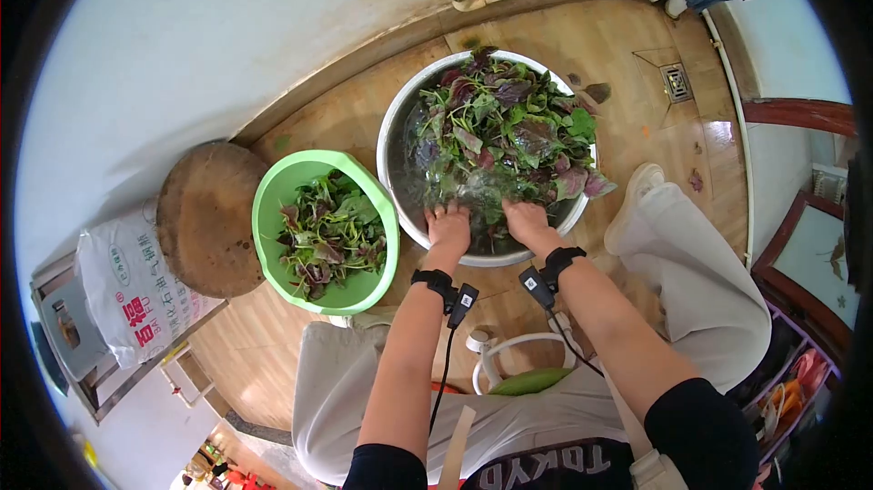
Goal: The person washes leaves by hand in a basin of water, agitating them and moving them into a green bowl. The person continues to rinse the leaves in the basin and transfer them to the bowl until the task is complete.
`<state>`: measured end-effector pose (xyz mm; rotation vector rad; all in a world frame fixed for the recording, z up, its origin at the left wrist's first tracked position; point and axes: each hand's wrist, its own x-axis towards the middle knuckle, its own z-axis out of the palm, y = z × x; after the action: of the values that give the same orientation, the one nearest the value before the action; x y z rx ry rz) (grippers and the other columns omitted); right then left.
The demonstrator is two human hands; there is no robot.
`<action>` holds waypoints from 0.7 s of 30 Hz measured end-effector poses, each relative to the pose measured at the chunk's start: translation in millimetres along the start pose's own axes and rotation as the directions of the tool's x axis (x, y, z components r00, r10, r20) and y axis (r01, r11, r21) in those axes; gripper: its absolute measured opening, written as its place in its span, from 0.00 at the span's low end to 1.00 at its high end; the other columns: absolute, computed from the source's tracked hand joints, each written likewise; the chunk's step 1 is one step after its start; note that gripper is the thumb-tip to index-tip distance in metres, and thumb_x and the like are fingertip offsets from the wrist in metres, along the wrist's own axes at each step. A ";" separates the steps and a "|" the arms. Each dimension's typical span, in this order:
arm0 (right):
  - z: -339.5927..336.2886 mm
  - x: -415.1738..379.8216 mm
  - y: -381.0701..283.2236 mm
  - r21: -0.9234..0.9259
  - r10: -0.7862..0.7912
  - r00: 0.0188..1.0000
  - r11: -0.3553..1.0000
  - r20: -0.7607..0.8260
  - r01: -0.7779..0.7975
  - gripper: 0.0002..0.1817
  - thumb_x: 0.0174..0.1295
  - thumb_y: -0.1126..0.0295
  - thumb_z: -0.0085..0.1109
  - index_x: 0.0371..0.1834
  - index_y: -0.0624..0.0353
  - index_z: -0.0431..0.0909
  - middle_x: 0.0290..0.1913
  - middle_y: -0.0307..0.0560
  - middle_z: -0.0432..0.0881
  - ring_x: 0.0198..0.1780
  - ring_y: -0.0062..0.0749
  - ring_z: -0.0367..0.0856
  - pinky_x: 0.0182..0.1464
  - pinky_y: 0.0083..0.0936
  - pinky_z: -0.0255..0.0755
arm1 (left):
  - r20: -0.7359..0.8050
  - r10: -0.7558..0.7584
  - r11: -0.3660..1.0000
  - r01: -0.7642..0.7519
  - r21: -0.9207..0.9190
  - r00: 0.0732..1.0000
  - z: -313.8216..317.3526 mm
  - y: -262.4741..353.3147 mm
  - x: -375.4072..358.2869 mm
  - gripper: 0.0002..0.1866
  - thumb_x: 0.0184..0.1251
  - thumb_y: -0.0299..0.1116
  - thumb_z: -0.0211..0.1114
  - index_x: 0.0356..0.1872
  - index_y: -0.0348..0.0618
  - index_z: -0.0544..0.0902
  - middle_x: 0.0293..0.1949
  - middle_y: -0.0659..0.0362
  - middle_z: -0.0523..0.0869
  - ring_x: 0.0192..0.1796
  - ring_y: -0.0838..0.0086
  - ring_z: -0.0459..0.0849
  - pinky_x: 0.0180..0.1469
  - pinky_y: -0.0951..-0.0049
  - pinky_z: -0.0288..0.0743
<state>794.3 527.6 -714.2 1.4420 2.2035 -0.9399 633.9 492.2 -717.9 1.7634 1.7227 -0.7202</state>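
Observation:
A large metal basin (392, 183) on the floor holds water and a heap of green and purple leaves (509, 117). My left hand (447, 225) reaches into the near side of the basin, its fingers apart at the water's surface, with nothing seen in it. To its right, my right hand (527, 220) dips in at the leaves' near edge, its fingertips hidden by leaves and water. Left of the basin stands a green plastic basket (388, 245) with more of the same leaves (332, 231) inside.
A round wooden board (207, 219) leans at the wall beside a white printed bag (123, 272). A floor drain (676, 83) lies at the upper right. Pipes run along the wall. A purple crate (800, 399) with colourful items stands at the lower right.

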 end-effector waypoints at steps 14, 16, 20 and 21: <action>9.2 3.9 -2.7 0.147 0.088 0.994 0.984 0.066 -0.097 0.23 0.47 0.81 0.52 0.50 0.63 0.61 0.49 0.58 0.67 0.48 0.52 0.72 0.44 0.38 0.72 | -0.009 -0.115 0.949 0.108 -0.297 0.993 -8.5 26.0 2.8 0.46 0.45 0.32 0.67 0.64 0.43 0.48 0.57 0.45 0.64 0.58 0.57 0.66 0.51 0.65 0.70; 23.6 10.0 -0.8 0.132 0.040 0.999 0.991 -0.006 -0.039 0.23 0.45 0.79 0.54 0.48 0.65 0.63 0.47 0.61 0.70 0.47 0.53 0.73 0.45 0.39 0.70 | -0.019 -0.097 0.922 0.083 -0.377 0.995 5.0 29.0 11.2 0.45 0.44 0.36 0.69 0.63 0.40 0.53 0.56 0.47 0.67 0.57 0.62 0.68 0.53 0.69 0.66; 18.0 9.9 2.8 0.696 0.013 1.000 0.718 -0.027 0.010 0.26 0.40 0.69 0.63 0.43 0.68 0.67 0.41 0.63 0.74 0.46 0.51 0.73 0.44 0.36 0.68 | 0.119 -0.011 -0.153 0.116 -0.981 0.993 0.5 16.2 5.4 0.28 0.50 0.36 0.67 0.51 0.39 0.69 0.45 0.58 0.76 0.47 0.74 0.73 0.49 0.77 0.64; 5.1 0.9 -2.5 0.721 0.040 0.999 0.693 -0.012 -0.019 0.25 0.41 0.71 0.62 0.45 0.66 0.67 0.40 0.57 0.75 0.43 0.42 0.74 0.43 0.31 0.68 | 0.071 -0.026 -0.266 0.062 -0.962 0.997 -11.9 14.7 -6.6 0.30 0.48 0.39 0.69 0.51 0.37 0.69 0.45 0.56 0.76 0.47 0.72 0.73 0.49 0.75 0.65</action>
<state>791.3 524.0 -717.6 1.7843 1.8731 -1.9388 648.3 496.0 -704.5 0.3309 1.3944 0.7389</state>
